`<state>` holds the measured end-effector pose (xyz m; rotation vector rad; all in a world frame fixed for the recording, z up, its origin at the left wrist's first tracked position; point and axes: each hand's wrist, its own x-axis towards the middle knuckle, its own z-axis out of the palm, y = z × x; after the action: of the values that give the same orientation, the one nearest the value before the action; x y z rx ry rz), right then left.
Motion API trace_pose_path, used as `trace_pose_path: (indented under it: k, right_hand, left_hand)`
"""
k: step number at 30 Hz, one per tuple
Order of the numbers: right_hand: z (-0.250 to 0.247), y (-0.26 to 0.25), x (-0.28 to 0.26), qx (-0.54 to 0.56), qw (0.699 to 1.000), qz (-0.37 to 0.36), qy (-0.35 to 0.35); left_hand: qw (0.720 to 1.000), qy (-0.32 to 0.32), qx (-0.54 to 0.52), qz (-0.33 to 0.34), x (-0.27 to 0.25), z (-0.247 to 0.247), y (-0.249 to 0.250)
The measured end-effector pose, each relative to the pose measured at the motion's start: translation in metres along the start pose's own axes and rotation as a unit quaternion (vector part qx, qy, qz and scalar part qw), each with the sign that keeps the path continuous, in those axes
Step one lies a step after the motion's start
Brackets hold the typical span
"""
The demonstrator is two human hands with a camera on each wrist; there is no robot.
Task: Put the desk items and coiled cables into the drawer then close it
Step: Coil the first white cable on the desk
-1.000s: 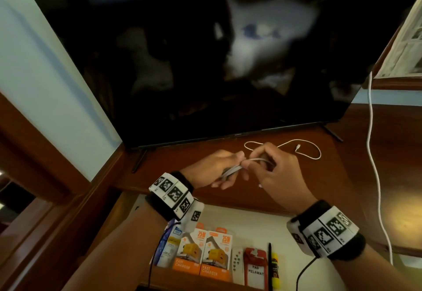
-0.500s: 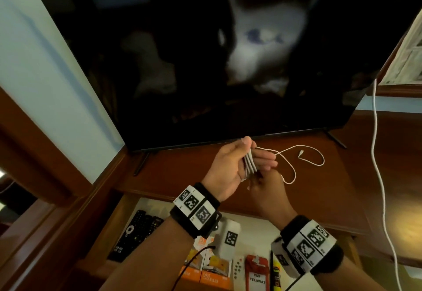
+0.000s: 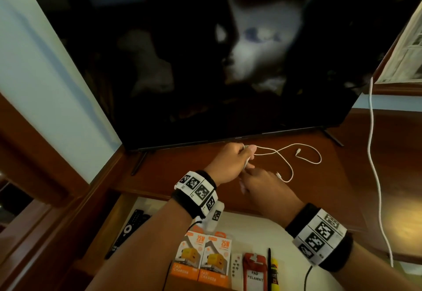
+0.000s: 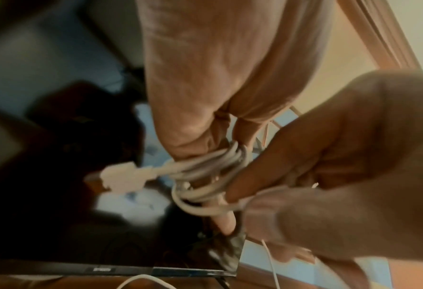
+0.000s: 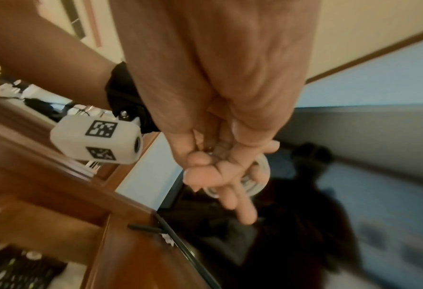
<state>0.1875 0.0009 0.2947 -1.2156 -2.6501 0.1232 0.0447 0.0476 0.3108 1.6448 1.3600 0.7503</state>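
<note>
- Step in hand, as I judge it: winding the white cable (image 3: 285, 153) into a coil above the table (image 3: 342, 188), before it goes into the open drawer (image 3: 255, 229) below
- Most of the cable is already gathered into loops at the left hand (image 3: 228, 163); a loose tail lies in curves on the table in front of the TV (image 3: 205, 62), one plug end resting near the far loop
- Left grip is clamped on the bundle: the left wrist view shows fingers (image 4: 188, 125) curled round several turns of cable (image 4: 205, 172), with a white connector (image 4: 121, 178) sticking out to one side
- Right hand (image 3: 262, 185) sits just under the left, touching it; its fingers (image 4: 279, 168) pinch the loops and a thin strand, so its grip is closed on the cable too
- The next move probably calls for drawing in the slack tail without letting the held turns spring apart, then lowering the coil into the drawer
- The drawer already holds two orange charger boxes (image 3: 203, 258), a black remote (image 3: 127, 229), a red pouch (image 3: 254, 272) and a pen (image 3: 269, 268)
</note>
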Motion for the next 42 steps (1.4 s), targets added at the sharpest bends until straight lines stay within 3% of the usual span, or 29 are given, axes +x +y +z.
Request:
trace_pose_path:
  k: [2,4,6,8,13,19,22,26,29,31,33,35,36,38,39,42]
  right_hand:
    - [-0.002,0.003,-0.001,-0.075,0.996,-0.055,0.0]
    - [-0.002,0.01,-0.002,-0.126,0.984,-0.118,0.048]
    - [-0.004,0.015,-0.001,-0.133,0.974,-0.163,0.085]
    - [-0.006,0.02,0.002,-0.115,0.974,-0.163,0.108]
    - [0.003,0.012,-0.002,0.097,0.979,-0.031,0.176]
    - [0.006,0.014,0.004,0.168,0.953,0.05,0.247]
    - [0.005,0.015,0.007,0.19,0.942,0.075,0.266]
    - [0.01,0.015,0.012,0.223,0.899,0.134,0.352]
    - [0.008,0.016,0.02,0.274,0.832,0.226,0.425]
    - [0.007,0.017,0.025,0.289,0.802,0.263,0.452]
    - [0.008,0.014,0.027,0.302,0.799,0.267,0.446]
    - [0.009,0.012,0.026,0.309,0.804,0.254,0.441]
    - [0.009,0.011,0.024,0.303,0.81,0.241,0.441]
    - [0.007,0.013,0.018,0.283,0.83,0.209,0.433]
    - [0.006,0.015,0.015,0.277,0.839,0.198,0.424]
    - [0.0,0.023,0.008,0.262,0.869,0.157,0.39]
  left_hand:
    - [0.998,-0.029,0.047,-0.011,0.003,-0.004,-0.004]
    - [0.995,-0.083,0.045,-0.022,0.001,-0.007,-0.008]
    - [0.988,-0.146,0.026,-0.033,-0.005,-0.01,-0.007]
    - [0.982,-0.181,-0.024,-0.045,-0.014,-0.011,0.0]
    - [0.959,-0.162,-0.226,-0.062,-0.019,-0.007,0.009]
    - [0.941,-0.009,-0.332,-0.07,-0.019,0.008,0.011]
    - [0.935,0.012,-0.349,-0.07,-0.019,0.012,0.015]
    - [0.912,-0.035,-0.402,-0.075,-0.02,0.007,0.014]
    - [0.897,-0.065,-0.431,-0.078,-0.029,0.017,0.011]
    - [0.884,-0.047,-0.46,-0.066,-0.031,0.027,0.007]
    - [0.878,-0.006,-0.477,-0.048,-0.028,0.032,0.001]
    - [0.891,0.031,-0.45,-0.041,-0.023,0.032,0.0]
    - [0.914,0.051,-0.4,-0.031,-0.021,0.031,0.0]
    - [0.968,0.09,-0.234,0.004,-0.019,0.026,-0.001]
    - [0.982,0.098,-0.158,0.028,-0.018,0.023,-0.001]
    - [0.994,0.056,-0.066,0.065,-0.018,0.007,-0.004]
